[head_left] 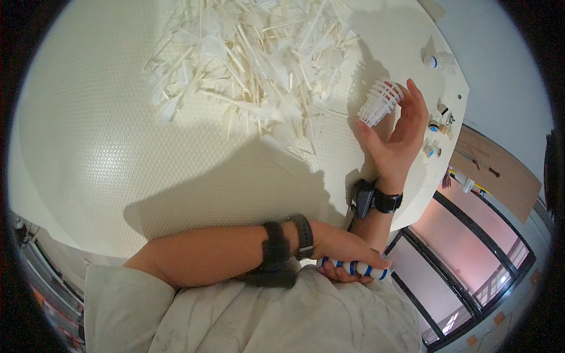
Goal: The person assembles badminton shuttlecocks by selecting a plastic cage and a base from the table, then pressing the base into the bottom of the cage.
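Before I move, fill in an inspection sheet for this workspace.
Surface: pale cream, textured table.
Job's things: white, lattice-walled tapered skirt; row of white, rounded pieces with blue bands.
Clutter: heap of loose white feathers toward the table's far side; small blue-and-white pieces near its right edge, details too small to tell.
Left hand: closed around the row, close to the person's clothing.
Right hand: holding the skirt between thumb and fingers.
Cables: none clearly seen.
Surroundings: flat brown board and black-framed pinkish panel at right.
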Motion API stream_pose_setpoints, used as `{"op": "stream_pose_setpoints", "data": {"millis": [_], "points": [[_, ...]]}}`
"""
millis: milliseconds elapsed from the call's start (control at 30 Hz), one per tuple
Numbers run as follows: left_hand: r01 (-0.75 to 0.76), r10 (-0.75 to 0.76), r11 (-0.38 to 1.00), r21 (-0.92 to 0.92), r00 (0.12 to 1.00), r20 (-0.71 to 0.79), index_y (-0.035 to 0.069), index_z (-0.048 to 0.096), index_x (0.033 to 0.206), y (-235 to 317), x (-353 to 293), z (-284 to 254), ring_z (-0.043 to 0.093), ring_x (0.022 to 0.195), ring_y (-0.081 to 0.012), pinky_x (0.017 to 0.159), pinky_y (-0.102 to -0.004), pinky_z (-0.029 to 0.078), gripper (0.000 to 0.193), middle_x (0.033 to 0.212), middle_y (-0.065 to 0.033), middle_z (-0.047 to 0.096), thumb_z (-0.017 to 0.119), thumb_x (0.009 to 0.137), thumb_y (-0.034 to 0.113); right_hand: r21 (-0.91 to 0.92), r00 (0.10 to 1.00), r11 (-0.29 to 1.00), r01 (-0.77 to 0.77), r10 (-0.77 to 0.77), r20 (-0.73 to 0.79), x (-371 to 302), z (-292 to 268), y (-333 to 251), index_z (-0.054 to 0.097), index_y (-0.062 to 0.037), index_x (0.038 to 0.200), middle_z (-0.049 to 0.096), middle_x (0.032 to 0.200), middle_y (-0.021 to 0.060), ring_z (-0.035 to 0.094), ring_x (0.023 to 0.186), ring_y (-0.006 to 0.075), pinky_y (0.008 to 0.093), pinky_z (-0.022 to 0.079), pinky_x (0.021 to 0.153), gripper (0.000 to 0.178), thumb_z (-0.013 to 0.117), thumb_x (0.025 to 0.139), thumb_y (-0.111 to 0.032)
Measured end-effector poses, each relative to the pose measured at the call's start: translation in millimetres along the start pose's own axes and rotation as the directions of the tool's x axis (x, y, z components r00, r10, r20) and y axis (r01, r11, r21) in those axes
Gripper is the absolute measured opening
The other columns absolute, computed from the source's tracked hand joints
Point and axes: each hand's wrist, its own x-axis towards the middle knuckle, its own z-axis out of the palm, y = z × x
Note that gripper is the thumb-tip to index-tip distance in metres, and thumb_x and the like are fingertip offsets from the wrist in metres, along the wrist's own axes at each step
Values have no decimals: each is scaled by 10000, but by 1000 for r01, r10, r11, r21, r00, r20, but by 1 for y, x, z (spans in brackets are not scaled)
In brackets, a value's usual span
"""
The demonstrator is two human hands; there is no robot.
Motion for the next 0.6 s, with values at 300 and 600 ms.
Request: {"op": "stream_pose_setpoints", "data": {"millis": [300, 600], "points": [[14, -14, 1000, -21, 1000, 9, 100, 534, 927, 0, 0, 0, 268, 389, -54, 338, -238, 220, 591, 556, 65, 341, 425, 1024, 672, -16, 996, 997, 78, -77, 35, -4, -2, 3, 481, 8, 1401, 551, 1389, 163, 550, 1266, 299, 445, 409, 1130, 888, 897, 631, -141], [-10, 11, 1000, -19, 999, 34, 111, 526, 916, -1, 1, -1, 266, 384, -59, 335, -242, 213, 570, 550, 62, 344, 423, 1029, 660, 27, 997, 998, 59, -61, 56, -4, 1, -5, 554, -14, 1321, 599, 1282, 140, 574, 1214, 286, 432, 460, 1069, 795, 899, 639, -235]]}}
